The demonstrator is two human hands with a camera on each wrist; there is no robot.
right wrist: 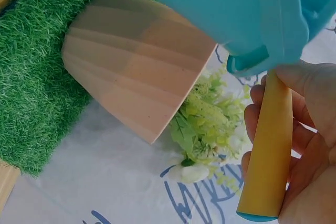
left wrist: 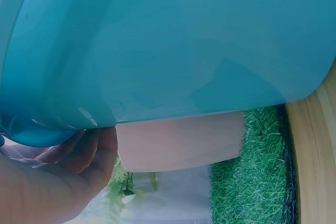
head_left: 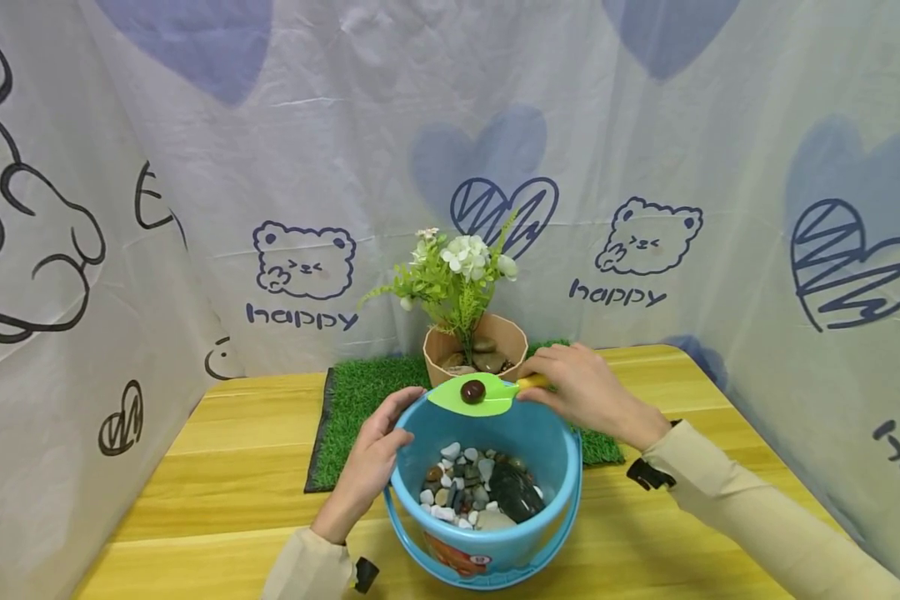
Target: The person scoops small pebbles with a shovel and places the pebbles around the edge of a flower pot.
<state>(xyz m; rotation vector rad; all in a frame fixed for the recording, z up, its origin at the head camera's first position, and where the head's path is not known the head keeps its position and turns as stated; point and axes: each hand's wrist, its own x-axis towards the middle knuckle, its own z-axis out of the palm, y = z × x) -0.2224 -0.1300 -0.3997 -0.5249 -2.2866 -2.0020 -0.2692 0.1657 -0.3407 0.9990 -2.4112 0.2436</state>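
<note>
A light blue bucket (head_left: 487, 429) stands upright, with a bed of small pebbles (head_left: 461, 487) and one large dark stone (head_left: 513, 492) inside. On its left rim my left hand (head_left: 371, 454) grips the edge; the left wrist view shows the fingers (left wrist: 97, 153) against the bucket wall. My right hand (head_left: 585, 387) holds a toy shovel by its yellow handle (right wrist: 268, 150). Over the bucket's far rim lies the shovel's green leaf-shaped blade (head_left: 450, 400), carrying a round dark brown stone (head_left: 472, 391). Whether the blade touches the rim, I cannot tell.
Just behind the bucket stands a pinkish-tan flowerpot (head_left: 437, 343) with white flowers (head_left: 467, 257) and several stones. It sits on a green turf mat (head_left: 345, 417) on the wooden table (head_left: 217, 475). A printed cloth (head_left: 307, 150) hangs behind and at the sides.
</note>
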